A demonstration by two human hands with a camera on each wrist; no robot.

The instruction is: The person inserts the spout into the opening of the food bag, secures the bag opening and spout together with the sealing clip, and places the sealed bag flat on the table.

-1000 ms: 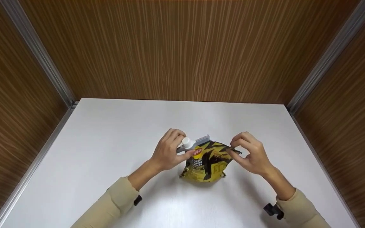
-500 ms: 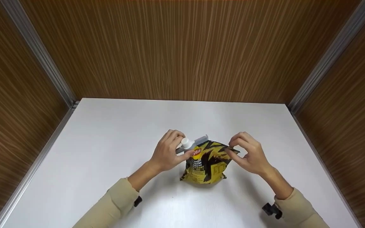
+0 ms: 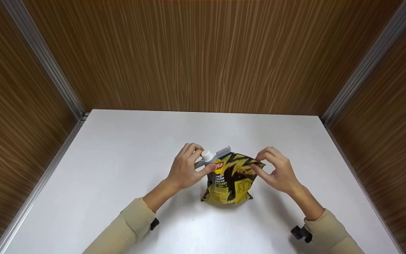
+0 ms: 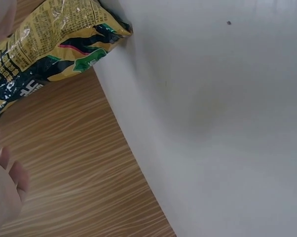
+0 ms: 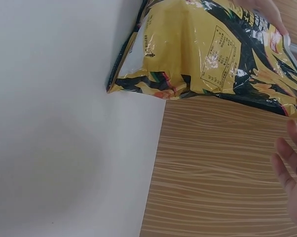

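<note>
Hands meeting over a yellow-and-black crinkly foil snack bag [image 3: 229, 181], standing upright near the middle of a white rectangular table [image 3: 118, 176]. Left hand [image 3: 185, 169] raised at the bag's top left corner, fingers curled round a grey plastic sealing clip with a round white cap [image 3: 211, 157], thumb pressed against the bag just below it. Clip lying tilted along the bag's top edge, its far end sticking up beyond the fingers. Right hand [image 3: 277, 171] at the bag's top right corner, wrist bent, thumb and forefinger pinching the foil edge, remaining fingers loosely curled above. Both forearms in beige long sleeves [image 3: 129, 225], angled inward from the near edge of the table, each with a small black camera mount [image 3: 300, 233] at the cuff.

Seen from the left wrist: bag's lower corner [image 4: 50, 47] resting on the white surface, fingertips blurred at the frame edge. Seen from the right wrist: bag's printed back panel [image 5: 207, 49] filling the upper frame, base touching the table, fingertips [image 5: 289, 158] apart from the foil at the right edge.

Surrounding the table on three sides, brown wood-grain wall panels [image 3: 203, 53], joined at the corners by silver metal strips [image 3: 44, 60]. Between the hands, only the bag.
</note>
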